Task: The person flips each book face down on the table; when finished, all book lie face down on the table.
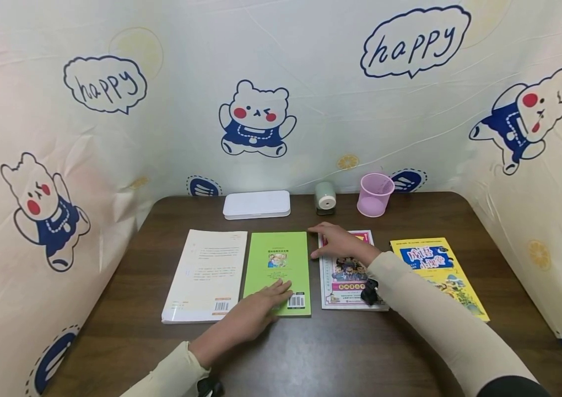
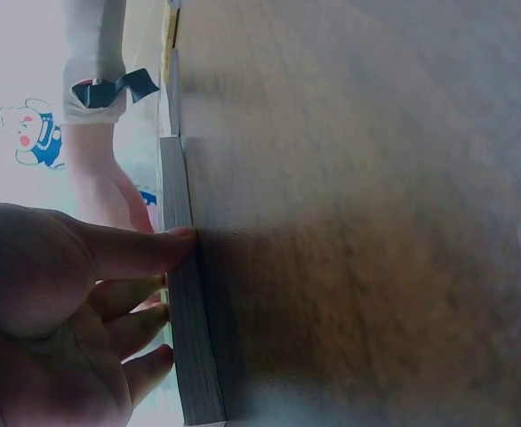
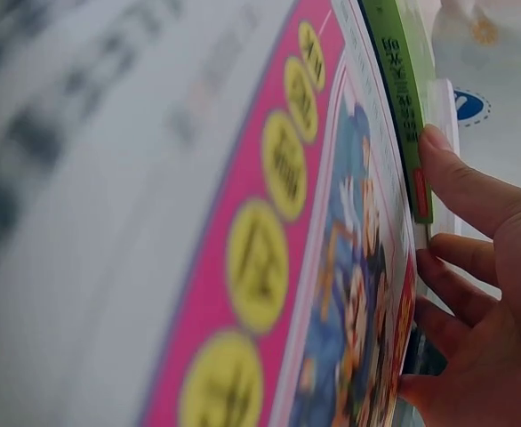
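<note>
Green paperback book [image 1: 277,271] is lain flat on the dark wooden table [image 1: 360,353], between a white-covered book [image 1: 207,274] and a pink-bordered cartoon book [image 1: 347,278]. Its near edge is pressed by the left hand [image 1: 256,315], fingers straight. The right hand [image 1: 336,241], fingers extended, is rested on the cartoon book.

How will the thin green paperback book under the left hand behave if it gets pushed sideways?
The thin green paperback book lies flat on the smooth dark wooden table, so it would probably slide, not tip. It looks slim and soft-covered, likely light and a bit floppy when lifted by one edge. The left hand resting on its lower corner could pivot it.
</note>
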The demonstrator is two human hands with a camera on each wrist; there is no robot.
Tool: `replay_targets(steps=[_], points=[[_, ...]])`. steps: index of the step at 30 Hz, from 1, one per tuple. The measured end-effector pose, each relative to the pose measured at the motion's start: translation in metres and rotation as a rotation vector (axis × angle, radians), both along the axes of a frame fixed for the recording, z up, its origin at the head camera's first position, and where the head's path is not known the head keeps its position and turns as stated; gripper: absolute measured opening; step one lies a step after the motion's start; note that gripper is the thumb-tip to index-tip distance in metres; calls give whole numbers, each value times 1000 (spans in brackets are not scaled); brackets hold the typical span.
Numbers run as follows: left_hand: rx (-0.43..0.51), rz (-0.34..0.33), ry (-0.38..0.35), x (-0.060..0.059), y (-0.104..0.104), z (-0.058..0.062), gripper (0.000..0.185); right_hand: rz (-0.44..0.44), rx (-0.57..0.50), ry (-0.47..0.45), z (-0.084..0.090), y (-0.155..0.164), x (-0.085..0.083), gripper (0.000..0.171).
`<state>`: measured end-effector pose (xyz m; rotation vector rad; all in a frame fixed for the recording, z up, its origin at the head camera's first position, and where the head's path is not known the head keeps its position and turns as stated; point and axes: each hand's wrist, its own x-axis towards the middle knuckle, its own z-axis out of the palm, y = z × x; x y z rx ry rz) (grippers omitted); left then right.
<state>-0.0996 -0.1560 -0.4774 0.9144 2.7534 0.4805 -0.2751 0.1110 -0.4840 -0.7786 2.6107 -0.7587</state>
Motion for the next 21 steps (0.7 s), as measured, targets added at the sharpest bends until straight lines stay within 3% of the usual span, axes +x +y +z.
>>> replay_targets(steps=[21], points=[[-8, 2, 12, 0, 0, -3, 62, -30, -49, -36, 2, 38, 0, 76]])
